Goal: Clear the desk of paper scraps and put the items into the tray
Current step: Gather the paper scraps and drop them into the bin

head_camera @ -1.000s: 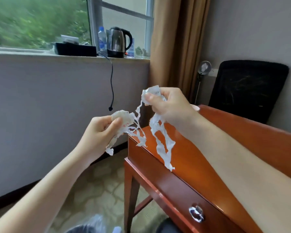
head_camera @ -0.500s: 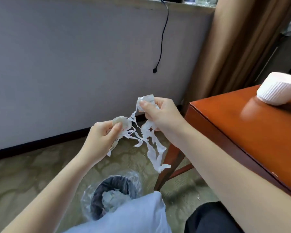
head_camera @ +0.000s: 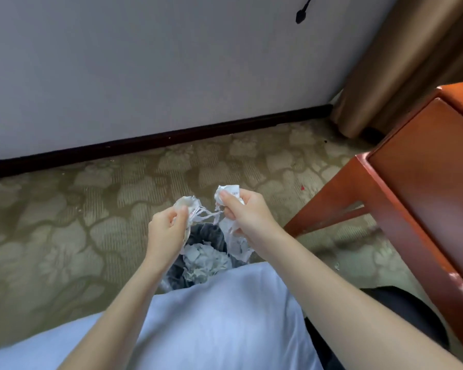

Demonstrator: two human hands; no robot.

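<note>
Both hands hold torn white paper scraps above a dark waste bin [head_camera: 211, 232] on the carpet. My left hand [head_camera: 167, 231] grips a crumpled wad of scraps [head_camera: 187, 205]. My right hand [head_camera: 245, 213] pinches another wad [head_camera: 226, 192], and thin strips hang from it toward the bin. A few strands stretch between the two wads. Crumpled paper [head_camera: 203, 259] lies inside the bin, whose near side is hidden by my light blue shirt. The tray is out of view.
The corner and leg of the reddish wooden desk [head_camera: 422, 188] stand at the right. A brown curtain [head_camera: 401, 54] hangs behind it. A grey wall with a dark skirting board [head_camera: 155, 141] runs across the back, patterned carpet [head_camera: 64, 209] below.
The view has tilted down from the desk edge to the floor. Both hands with the scraps have come lower and now hang directly over the bin.
</note>
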